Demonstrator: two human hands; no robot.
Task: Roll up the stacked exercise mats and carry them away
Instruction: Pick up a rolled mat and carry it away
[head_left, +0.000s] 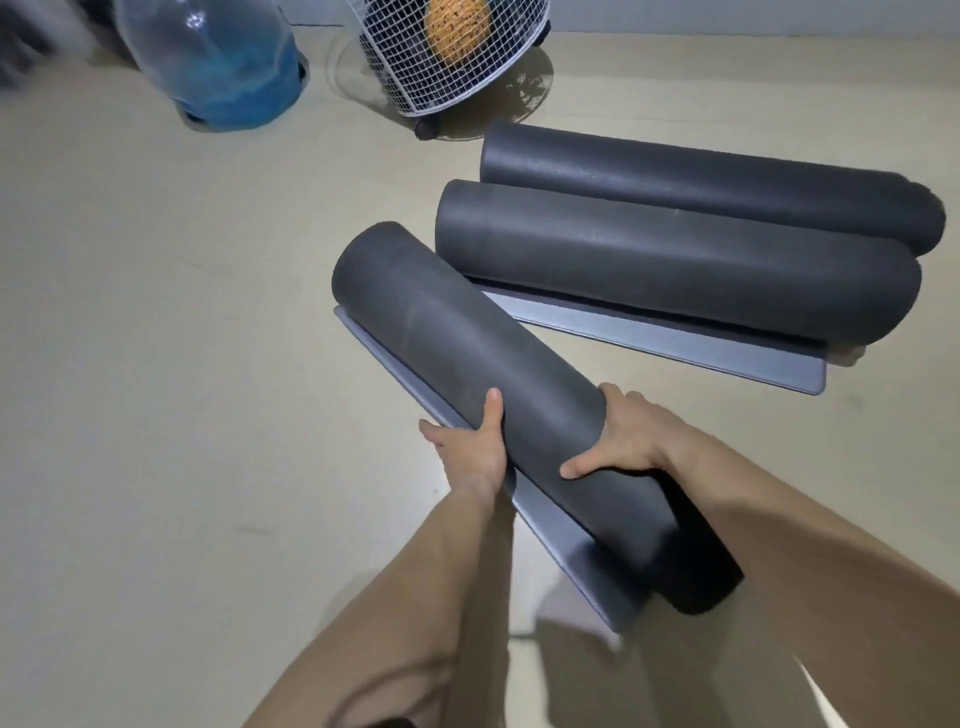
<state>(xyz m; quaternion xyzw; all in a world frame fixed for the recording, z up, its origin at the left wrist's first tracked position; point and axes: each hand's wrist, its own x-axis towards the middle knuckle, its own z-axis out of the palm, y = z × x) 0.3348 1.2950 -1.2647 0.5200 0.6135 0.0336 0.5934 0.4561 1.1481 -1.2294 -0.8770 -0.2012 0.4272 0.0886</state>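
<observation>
Left hand (467, 447): it grips the nearest rolled mat (467, 332) from the roll's left side. The thumb lies up over the dark curve and the fingers are tucked under it, out of sight.
Right hand (618, 441): it grips the same roll from the right side, just across from the left hand. The thumb is stretched over the top and the fingers curl round the far flank.
Mat relative to hands: the roll runs diagonally between the two hands, its near end past the wrists toward the person and its far end pointing up-left. Both hands sit nearer the near end than the middle.
Loose flap (395, 358): a grey-blue strip of this mat's free edge sticks out along the roll's left side, beneath the left hand.
Middle rolled mat (675, 265): it lies on the floor (156, 364) just beyond the held roll, with its own grey-blue free edge flat in front of it.
Far rolled mat (701, 182): it lies right behind the middle one, touching along their length.
Count of mats: three, all rolled, all dark grey.
Count of hands: two, both on one mat.
Background: one white wire basket (452, 78) holds one orange ball (457, 28). One clear blue plastic bottle (218, 57) stands beside it.
</observation>
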